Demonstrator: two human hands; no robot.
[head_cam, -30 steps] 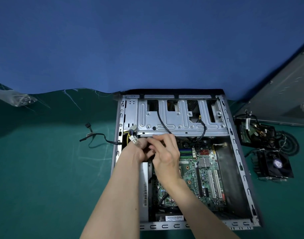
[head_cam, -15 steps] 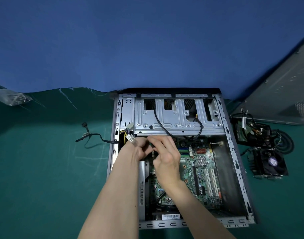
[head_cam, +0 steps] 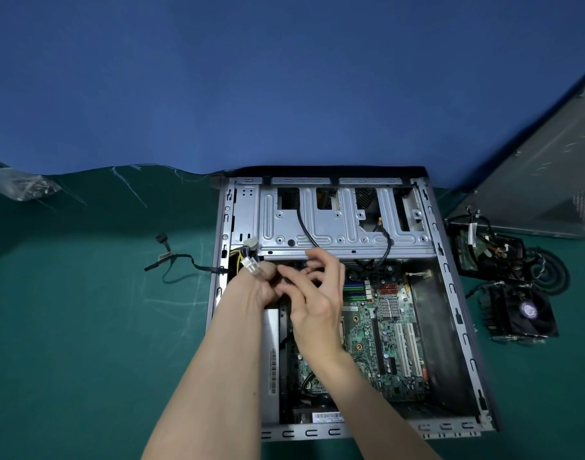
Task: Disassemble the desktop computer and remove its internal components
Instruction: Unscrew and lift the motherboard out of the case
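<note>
We see a green mat [head_cam: 85, 327] under a blue backdrop [head_cam: 284, 78], and on it the open computer case [head_cam: 450, 293] lying on its side, its motherboard [head_cam: 384, 333] exposed and a silver drive cage [head_cam: 344, 224] across its far end. Both bare forearms reach in from the near edge and meet at the cage's lower lip. The left hand [head_cam: 261, 287] is curled, knuckles up, fingers drawn together around a dark cable beside a white connector [head_cam: 253, 269] on yellow and black wires (how firmly it grips, we cannot tell). The right hand [head_cam: 317, 293] sits just beside it, wrist angled over the board, fingers [head_cam: 317, 260] loosely spread and bent, the tips touching the same dark cable near the left thumb. A loose black cable [head_cam: 175, 263] trails out over the case's left wall onto the mat. To the right of the case lie a removed fan [head_cam: 523, 310] and a tangle of parts [head_cam: 490, 250], with a grey side panel [head_cam: 543, 180] leaning behind them.
</note>
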